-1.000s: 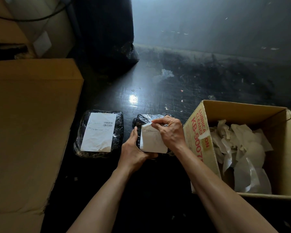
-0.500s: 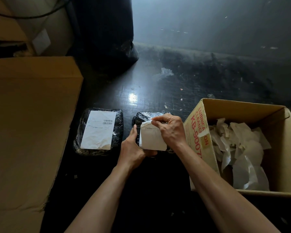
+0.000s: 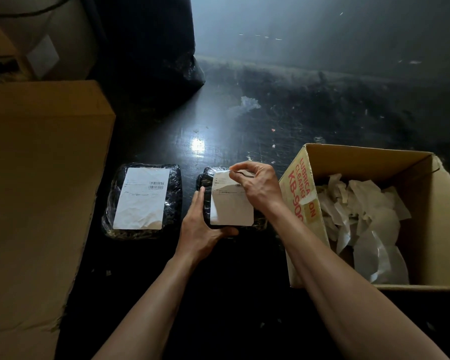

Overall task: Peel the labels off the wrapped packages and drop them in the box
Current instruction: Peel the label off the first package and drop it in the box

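Left hand (image 3: pixel 200 229): grips the near left edge of the wrapped package (image 3: pixel 207 178), just left of the box (image 3: pixel 426 229)
Right hand (image 3: pixel 257 188): pinches the top edge of its label (image 3: pixel 231 206), curled up off the wrap
Second package (image 3: pixel 174 203): farther left of the box, label stuck flat
Box: open, peeled labels (image 3: pixel 361 203) piled inside

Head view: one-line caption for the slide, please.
Right hand pinches the top edge of a label on a wrapped package steadied by the left hand, beside a box of peeled labels.
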Demonstrator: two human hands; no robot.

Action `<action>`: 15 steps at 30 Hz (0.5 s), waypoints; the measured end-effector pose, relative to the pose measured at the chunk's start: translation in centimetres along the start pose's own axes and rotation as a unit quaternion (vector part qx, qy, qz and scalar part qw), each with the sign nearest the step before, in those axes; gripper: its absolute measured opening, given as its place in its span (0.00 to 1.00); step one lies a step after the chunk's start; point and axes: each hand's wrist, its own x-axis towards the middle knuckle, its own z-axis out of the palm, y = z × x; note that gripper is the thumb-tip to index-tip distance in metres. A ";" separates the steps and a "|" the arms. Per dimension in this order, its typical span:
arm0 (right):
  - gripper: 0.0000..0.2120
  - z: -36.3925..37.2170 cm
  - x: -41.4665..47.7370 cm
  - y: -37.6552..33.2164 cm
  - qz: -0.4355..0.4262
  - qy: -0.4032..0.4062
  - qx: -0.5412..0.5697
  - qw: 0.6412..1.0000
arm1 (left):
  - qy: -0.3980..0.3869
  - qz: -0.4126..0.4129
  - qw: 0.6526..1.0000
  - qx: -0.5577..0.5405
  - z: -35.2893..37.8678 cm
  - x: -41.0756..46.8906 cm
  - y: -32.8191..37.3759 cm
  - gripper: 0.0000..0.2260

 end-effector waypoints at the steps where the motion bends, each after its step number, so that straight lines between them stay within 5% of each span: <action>1: 0.05 0.0 0.0 0.0 -0.003 -0.005 -0.002 1.000 | 0.001 0.003 1.000 0.000 0.1 0.0 -0.1 0.63; 15: 0.05 0.4 -1.1 0.0 -0.028 0.014 -0.016 0.999 | -0.002 0.012 1.000 0.021 0.2 0.6 -0.2 0.64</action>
